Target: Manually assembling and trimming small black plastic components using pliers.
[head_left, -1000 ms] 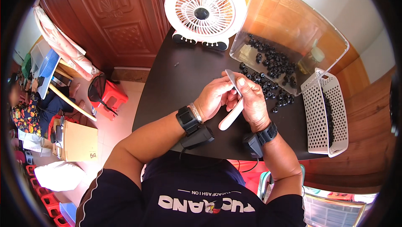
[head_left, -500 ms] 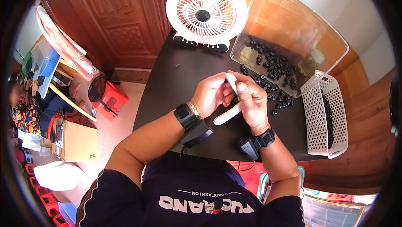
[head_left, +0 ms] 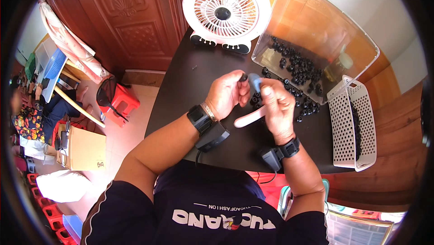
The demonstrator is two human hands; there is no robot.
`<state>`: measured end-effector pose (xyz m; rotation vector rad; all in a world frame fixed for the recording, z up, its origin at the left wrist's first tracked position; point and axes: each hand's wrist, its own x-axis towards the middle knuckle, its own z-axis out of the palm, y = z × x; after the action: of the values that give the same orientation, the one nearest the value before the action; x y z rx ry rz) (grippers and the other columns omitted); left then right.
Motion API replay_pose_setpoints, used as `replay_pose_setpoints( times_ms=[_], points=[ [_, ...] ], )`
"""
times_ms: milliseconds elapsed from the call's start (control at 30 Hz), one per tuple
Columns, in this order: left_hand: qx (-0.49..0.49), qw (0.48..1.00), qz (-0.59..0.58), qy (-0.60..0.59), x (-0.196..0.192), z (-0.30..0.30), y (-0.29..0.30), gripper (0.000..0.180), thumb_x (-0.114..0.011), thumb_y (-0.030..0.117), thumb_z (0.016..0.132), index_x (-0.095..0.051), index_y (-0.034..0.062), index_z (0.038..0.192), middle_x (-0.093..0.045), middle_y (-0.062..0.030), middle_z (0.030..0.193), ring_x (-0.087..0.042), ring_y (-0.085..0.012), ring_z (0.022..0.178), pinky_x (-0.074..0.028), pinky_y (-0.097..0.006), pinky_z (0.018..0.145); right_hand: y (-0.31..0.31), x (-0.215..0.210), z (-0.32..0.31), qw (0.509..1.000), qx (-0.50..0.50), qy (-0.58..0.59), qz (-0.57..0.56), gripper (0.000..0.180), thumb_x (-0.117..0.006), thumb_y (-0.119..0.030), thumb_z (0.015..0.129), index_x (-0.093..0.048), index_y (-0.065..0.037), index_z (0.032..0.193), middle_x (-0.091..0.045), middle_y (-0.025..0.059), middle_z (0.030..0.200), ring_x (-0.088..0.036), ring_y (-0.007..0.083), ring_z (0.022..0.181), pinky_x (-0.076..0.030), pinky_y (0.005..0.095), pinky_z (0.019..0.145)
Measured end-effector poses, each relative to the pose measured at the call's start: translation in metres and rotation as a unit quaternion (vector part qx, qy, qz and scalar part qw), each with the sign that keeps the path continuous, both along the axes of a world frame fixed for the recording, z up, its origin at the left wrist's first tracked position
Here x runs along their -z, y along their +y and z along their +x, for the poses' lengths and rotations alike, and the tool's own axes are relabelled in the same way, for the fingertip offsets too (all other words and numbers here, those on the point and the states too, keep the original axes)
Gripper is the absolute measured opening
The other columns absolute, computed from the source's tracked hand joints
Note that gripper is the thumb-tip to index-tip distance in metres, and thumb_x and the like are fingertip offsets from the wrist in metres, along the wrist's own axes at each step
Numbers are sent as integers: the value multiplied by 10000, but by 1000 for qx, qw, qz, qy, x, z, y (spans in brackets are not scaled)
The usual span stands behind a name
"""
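Note:
Between the thumb and fingertips of my left hand [head_left: 225,95] is a small black rounded part [head_left: 243,77]. My right hand [head_left: 278,109] is closed around a small knife [head_left: 250,118]. Its pale pinkish handle sticks out below my fingers, and its flat grey-blue blade points up toward the left hand, a short gap from the black part. Just beyond the right hand, many more black parts [head_left: 309,106] lie loose on the dark table [head_left: 181,105]. Others spill out of a clear plastic bin [head_left: 312,23] tipped on its side.
A white fan [head_left: 221,13] stands at the table's far edge. To the right is a white perforated basket [head_left: 355,127] with black parts inside. On the floor at left are a red stool [head_left: 118,105] and a cardboard box [head_left: 86,149]. A person [head_left: 29,118] sits at another table far left.
My hands have moved apart. The knife's blade has come away from the left hand and turned, now looking darker. The black part now shows at the left fingertips.

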<state>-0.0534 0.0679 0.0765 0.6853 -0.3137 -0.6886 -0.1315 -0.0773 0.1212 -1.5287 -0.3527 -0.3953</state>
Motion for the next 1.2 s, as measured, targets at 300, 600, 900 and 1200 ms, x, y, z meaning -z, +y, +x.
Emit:
replay_pose_setpoints(
  times_ms=[300, 600, 900, 1200],
  points=[
    [-101, 989, 106, -11, -8, 27, 18, 244, -434, 298, 821, -549, 82, 823, -530, -37, 716, -497, -149, 581, -316, -233, 478, -42, 18, 33, 969, 195, 88, 120, 394, -547, -365, 930, -687, -3, 860, -680, 80, 810, -588, 125, 703, -479, 266, 686],
    [-86, 617, 537, -569, -13, 4, 9, 267, -555, 204, 796, -508, 31, 993, -612, -181, 783, -605, -341, 742, -461, -421, 670, -46, 22, 35, 965, 194, 104, 145, 378, -548, -356, 930, -668, -13, 826, -664, 76, 767, -592, 134, 662, -492, 278, 634],
    [-22, 504, 618, -603, -16, -4, -4, 180, -512, 142, 801, -497, 3, 915, -591, -195, 769, -600, -401, 742, -475, -495, 651, -39, 21, 32, 971, 171, 117, 122, 386, -553, -369, 926, -667, -16, 821, -665, 70, 765, -602, 130, 674, -490, 277, 632],
    [-37, 931, 311, -187, -5, 18, 5, 213, -505, 247, 909, -587, 50, 895, -474, 32, 677, -405, -40, 557, -307, -185, 456, -24, 16, 22, 984, 56, 117, 125, 359, -514, -336, 951, -663, -11, 973, -678, 98, 920, -612, 131, 710, -499, 269, 663]
  ],
)
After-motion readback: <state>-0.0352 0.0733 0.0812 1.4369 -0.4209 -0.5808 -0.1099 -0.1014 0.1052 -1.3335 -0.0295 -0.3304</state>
